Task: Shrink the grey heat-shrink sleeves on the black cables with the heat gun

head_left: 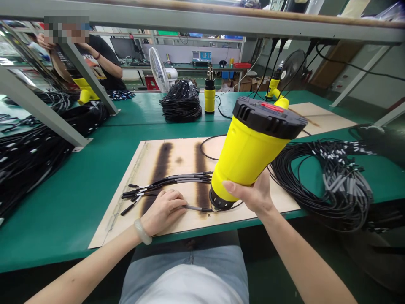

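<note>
My right hand is wrapped round a yellow heat gun with a black end cap. The gun tilts downward, its nozzle end low over a cable near the front of a scorched wooden board. On the board my left hand has its fingers closed on that thin black cable, which carries a grey sleeve. Just beyond lie several black cables with grey sleeves and white labels, side by side across the dark burn marks. The gun's body hides their right ends.
Coiled cables lie at right, and a big cable pile at left beside a metal post. Behind the board are a black cable bundle and an upright heat gun. A co-worker sits across the table. A shelf beam crosses overhead.
</note>
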Motion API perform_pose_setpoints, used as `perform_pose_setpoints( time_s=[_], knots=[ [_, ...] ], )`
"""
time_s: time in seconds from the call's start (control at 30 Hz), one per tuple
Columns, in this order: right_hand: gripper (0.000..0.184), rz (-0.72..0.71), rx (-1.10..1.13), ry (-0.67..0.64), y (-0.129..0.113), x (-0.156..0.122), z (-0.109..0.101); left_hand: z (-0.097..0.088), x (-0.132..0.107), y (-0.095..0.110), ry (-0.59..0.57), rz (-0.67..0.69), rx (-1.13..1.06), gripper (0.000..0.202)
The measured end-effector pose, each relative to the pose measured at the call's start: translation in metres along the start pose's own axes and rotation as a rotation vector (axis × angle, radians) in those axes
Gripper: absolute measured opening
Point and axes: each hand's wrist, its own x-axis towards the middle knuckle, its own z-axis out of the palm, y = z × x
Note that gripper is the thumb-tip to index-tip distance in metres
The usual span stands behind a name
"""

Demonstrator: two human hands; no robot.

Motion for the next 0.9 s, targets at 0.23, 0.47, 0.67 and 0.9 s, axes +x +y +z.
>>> perform_pose_setpoints(
  time_s=[0.23, 0.47, 0.67, 0.9],
  knots=[
    [0.041, 0.017, 0.048, -0.003, 0.002, 0.0, 0.002, -0.001, -0.007, -0.003, 0.024, -0.034, 0.023, 0.024],
    [0.04, 0.012, 0.043, -0.003, 0.002, -0.001, 0.002, -0.003, -0.01, -0.005, 0.047, -0.035, 0.022, 0.023],
    [0.042, 0.014, 0.008, -0.008, 0.005, -0.001, 0.001, -0.003, -0.01, -0.008, 0.052, -0.031, 0.033, 0.022],
    [0.046, 0.032, -0.002, -0.017, 0.007, -0.002, 0.001, -0.003, -0.013, -0.01, 0.061, -0.028, 0.038, 0.021]
  ],
)
